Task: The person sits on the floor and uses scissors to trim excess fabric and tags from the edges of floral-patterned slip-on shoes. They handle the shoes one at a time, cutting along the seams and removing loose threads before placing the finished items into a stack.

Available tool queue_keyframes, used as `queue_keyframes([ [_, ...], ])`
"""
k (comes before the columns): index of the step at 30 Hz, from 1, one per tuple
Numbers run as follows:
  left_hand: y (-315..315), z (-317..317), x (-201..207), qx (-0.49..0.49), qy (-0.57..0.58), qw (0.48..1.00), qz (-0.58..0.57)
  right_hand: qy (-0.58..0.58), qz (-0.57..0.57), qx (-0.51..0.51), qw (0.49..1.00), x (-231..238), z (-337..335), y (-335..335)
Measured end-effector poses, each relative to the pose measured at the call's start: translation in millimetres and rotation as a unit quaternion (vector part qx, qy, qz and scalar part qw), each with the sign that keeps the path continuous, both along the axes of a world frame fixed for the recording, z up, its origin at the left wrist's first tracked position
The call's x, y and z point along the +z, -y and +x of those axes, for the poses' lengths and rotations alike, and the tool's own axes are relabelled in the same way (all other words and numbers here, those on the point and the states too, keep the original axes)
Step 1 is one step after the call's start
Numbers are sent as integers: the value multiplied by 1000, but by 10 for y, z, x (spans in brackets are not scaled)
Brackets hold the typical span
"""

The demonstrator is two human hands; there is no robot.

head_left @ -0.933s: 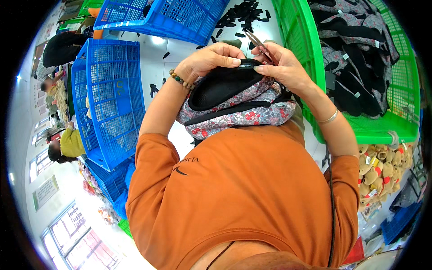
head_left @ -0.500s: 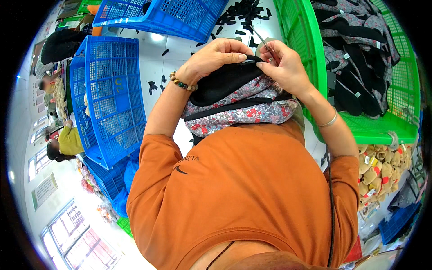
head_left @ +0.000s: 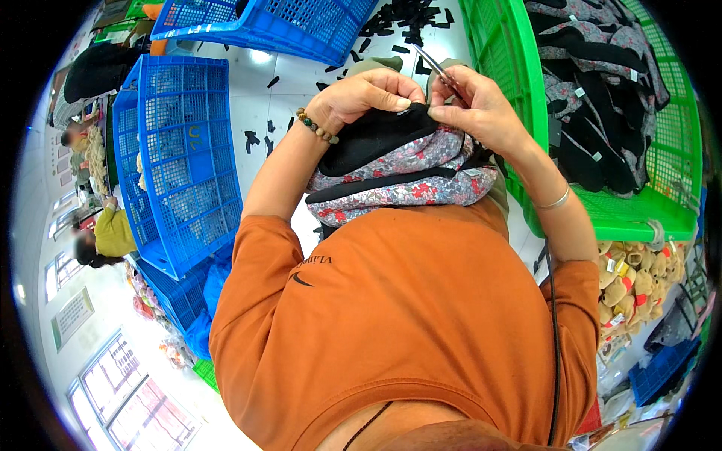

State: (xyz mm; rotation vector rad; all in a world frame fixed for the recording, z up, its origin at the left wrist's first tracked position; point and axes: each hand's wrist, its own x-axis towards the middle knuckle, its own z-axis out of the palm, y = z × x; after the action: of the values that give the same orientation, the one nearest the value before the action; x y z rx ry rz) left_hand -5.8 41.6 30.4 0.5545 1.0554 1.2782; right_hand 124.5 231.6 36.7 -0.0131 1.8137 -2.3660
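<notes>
My left hand is closed, its thumb and fingers pinching the upper edge of a black and floral fabric piece above my lap. Close beside it, my right hand pinches the same edge between thumb and forefinger. Tucked in the right hand is a pair of scissors, its blades pointing up and left, away from the fabric. Below the held piece lie more floral pieces with black trim, stacked against my orange shirt. My fingers partly hide the pinched edge.
A green crate at my right holds many black and floral pieces. Blue crates stand at my left and ahead. Black scraps litter the floor. Tan plush items are piled at the right. A person in yellow is far left.
My left fingertips have shifted slightly right, closer to my right fingertips along the black edge. The scissors have tilted a little further left. Both hands keep hold of the fabric.
</notes>
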Motion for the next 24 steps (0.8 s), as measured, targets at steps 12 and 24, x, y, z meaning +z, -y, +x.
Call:
queue_keyframes([
  [12,-14,162,230,108,-24,993,-47,-60,227,-165,958,123,42,56],
  [24,-472,366,955,288,-795,533,31,-161,229,-361,890,335,69,-39],
])
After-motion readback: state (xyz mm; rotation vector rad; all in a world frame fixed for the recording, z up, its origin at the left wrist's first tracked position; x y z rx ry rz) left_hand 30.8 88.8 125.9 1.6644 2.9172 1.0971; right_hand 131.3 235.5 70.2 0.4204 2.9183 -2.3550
